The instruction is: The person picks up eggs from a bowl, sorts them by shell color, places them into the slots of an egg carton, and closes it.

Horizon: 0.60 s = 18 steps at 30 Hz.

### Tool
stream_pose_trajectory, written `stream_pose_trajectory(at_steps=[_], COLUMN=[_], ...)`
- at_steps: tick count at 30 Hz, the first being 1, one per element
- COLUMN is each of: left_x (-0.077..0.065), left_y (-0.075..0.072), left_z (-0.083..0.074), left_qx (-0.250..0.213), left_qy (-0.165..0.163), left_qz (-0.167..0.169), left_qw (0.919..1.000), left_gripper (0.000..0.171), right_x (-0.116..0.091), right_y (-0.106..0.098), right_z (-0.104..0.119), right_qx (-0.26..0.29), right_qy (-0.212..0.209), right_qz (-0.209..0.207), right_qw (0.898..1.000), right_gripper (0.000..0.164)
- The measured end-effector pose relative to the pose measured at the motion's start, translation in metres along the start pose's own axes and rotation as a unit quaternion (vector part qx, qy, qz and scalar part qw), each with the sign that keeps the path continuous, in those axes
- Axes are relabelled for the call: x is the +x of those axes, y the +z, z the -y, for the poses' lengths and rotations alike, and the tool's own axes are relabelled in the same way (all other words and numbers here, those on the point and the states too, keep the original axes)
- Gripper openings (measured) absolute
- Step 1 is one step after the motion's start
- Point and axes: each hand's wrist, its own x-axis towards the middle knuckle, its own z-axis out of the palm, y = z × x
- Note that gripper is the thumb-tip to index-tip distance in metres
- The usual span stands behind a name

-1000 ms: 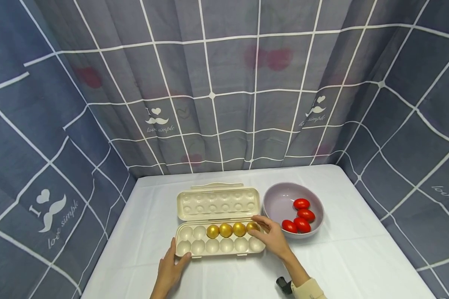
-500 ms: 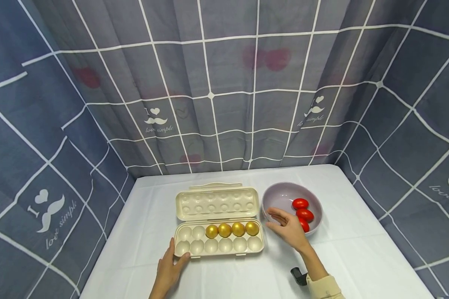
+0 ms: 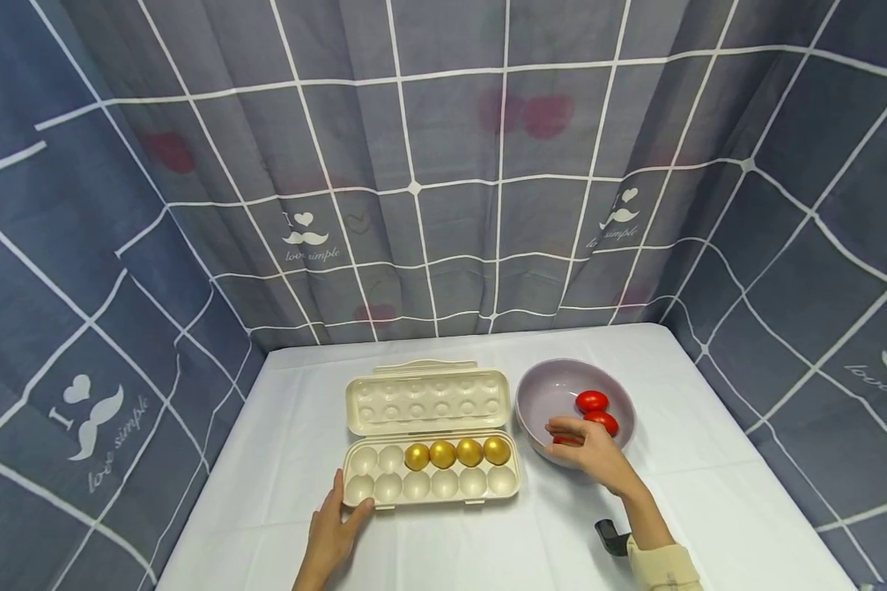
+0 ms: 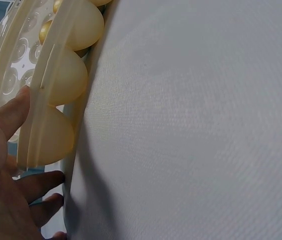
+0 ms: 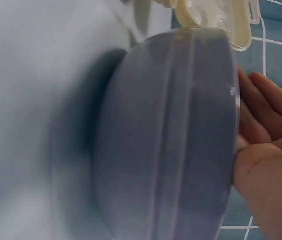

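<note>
A cream plastic egg carton (image 3: 443,484) lies open on the table, its lid (image 3: 429,402) folded back. Several shiny gold eggs (image 3: 443,453) fill the right part of its back row; the front row's cups hold nothing. My left hand (image 3: 330,529) holds the carton's front left corner, thumb on the front rim and index finger along the left end. Over the near side of a mauve bowl (image 3: 543,402) is my right hand (image 3: 595,455), fingers reaching inside the rim. Red egg-shaped pieces (image 3: 592,400) lie in the bowl, some partly hidden by that hand.
A white cloth covers the table (image 3: 266,468). Grey curtains (image 3: 451,230) with white grid lines stand behind and at both sides. The bowl stands just right of the carton. A black wrist device (image 3: 612,538) sits beside the right forearm.
My right hand has left the rightmost gold egg in the carton and moved right, over the bowl, with its fingers now inside the rim. My left hand has stayed at the carton's corner.
</note>
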Motion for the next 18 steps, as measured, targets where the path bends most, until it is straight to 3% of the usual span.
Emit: stream_pose_trajectory(at_steps=[4,9,18], left_x=[-0.0005,-0.0001,0.0001], left_y=[-0.0009,0.0001,-0.0015], left_z=[-0.001,-0.0008,-0.0007], left_qx=[-0.004,-0.009,-0.003], left_qy=[0.001,0.001,-0.001], left_qz=[0.0,0.002,0.004], left_qw=[1.0,1.0,1.0], left_gripper=[0.09,0.091,0.091], right_x=[0.0033,0.0024,0.0036], right_y=[-0.001,-0.0027,-0.0081], right_z=[0.0015,0.0052,0.0073], right_qx=[-0.022,-0.055,-0.033], right_qy=[0.015,0.019,0.044], right_qz=[0.012,-0.014,-0.033], right_qw=[1.0,0.998,0.998], right_gripper=[0.054,0.05,0.047])
